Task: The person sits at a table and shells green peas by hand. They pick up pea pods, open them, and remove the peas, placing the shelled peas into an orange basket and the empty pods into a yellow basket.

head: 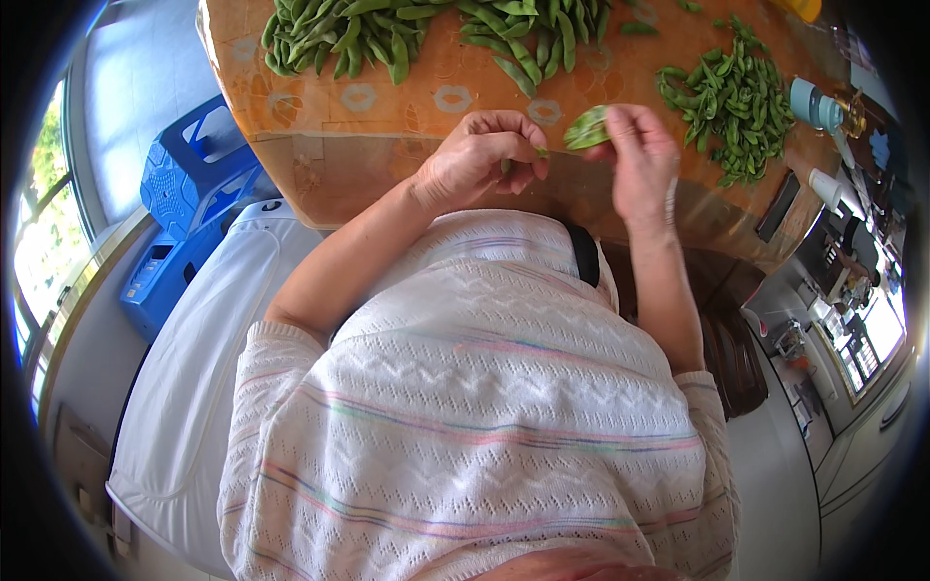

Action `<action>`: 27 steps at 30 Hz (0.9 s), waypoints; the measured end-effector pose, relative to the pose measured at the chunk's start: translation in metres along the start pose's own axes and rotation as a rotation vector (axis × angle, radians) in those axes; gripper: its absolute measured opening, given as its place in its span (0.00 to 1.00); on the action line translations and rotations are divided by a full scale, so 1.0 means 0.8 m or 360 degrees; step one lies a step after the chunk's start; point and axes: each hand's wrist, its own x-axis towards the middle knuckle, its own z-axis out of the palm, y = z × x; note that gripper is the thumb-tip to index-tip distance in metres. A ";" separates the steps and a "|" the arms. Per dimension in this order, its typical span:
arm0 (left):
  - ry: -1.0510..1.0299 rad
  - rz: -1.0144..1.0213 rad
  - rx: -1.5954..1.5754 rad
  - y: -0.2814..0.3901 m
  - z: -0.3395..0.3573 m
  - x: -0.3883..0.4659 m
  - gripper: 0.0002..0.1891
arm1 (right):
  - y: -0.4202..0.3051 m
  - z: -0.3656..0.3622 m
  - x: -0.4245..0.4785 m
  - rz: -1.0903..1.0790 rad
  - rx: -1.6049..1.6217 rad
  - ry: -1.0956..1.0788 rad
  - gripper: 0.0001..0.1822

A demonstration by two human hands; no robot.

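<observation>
My right hand (643, 163) holds an opened green bean pod (587, 129) between thumb and fingers, over the near edge of the table. Facing it, my left hand (487, 154) is curled, with a small green piece (542, 152) at its fingertips. A gap separates the two hands. Beyond them, whole green bean pods lie in a left heap (349, 36) and a middle heap (541, 36) at the top of the view. To the right of my right hand is a pile of smaller-looking green pods (737, 102).
The wooden table (349, 171) has a clear patterned cover. A light-blue container (815, 105), a white cup (825, 185) and a dark flat object (777, 207) are at its right side. A blue plastic stool (174, 189) stands left. A brown chair (734, 363) is at the right.
</observation>
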 end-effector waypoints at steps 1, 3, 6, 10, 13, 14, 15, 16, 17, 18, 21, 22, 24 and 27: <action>-0.0046 0.0039 -0.0062 -0.001 -0.006 -0.001 0.05 | -0.005 -0.019 0.011 -0.0074 -0.0212 0.0080 0.06; -0.0102 0.0076 -0.0132 0.001 -0.014 0.001 0.06 | -0.005 -0.066 0.037 -0.0287 -0.0575 0.0240 0.04; -0.0044 0.0115 -0.0073 0.001 -0.024 0.003 0.06 | -0.018 -0.099 0.054 -0.0824 -0.1233 0.0449 0.08; -0.0029 0.0188 0.0030 0.001 -0.037 0.004 0.10 | -0.013 -0.017 0.039 -0.0732 -0.1007 0.0087 0.07; 0.0087 0.0178 0.0087 0.009 -0.039 0.003 0.13 | 0.003 0.043 0.030 -0.0716 -0.1219 -0.0353 0.08; 0.0196 0.0205 0.0108 0.013 -0.035 0.000 0.13 | 0.007 0.053 0.031 -0.0728 -0.1362 -0.0349 0.08; 0.0302 0.0236 0.0117 0.016 -0.031 -0.001 0.12 | 0.011 0.059 0.034 -0.0740 -0.1517 -0.0349 0.08; 0.0342 0.0323 0.0159 0.021 -0.030 -0.003 0.11 | 0.014 0.062 0.035 -0.0750 -0.1673 -0.0347 0.08; 0.0379 0.0409 0.0202 0.028 -0.030 -0.006 0.10 | 0.018 0.064 0.035 -0.0766 -0.1660 -0.0353 0.08; 0.0414 0.0501 0.0231 0.030 -0.030 -0.007 0.10 | 0.021 0.063 0.035 -0.0785 -0.1659 -0.0367 0.08; 0.0493 0.0740 0.1208 0.037 -0.043 -0.003 0.13 | 0.013 0.059 0.033 -0.0874 -0.1580 -0.0446 0.07; 0.0604 0.0630 0.1533 0.038 -0.043 -0.001 0.12 | 0.008 0.058 0.032 -0.0911 -0.1533 -0.0482 0.07; 0.0523 0.0671 0.1892 0.041 -0.034 -0.002 0.12 | -0.006 0.056 0.031 -0.1047 -0.1502 -0.0537 0.08; 0.0480 0.0719 0.2068 0.036 -0.033 0.000 0.12 | -0.011 0.049 0.031 -0.1064 -0.1428 -0.0581 0.09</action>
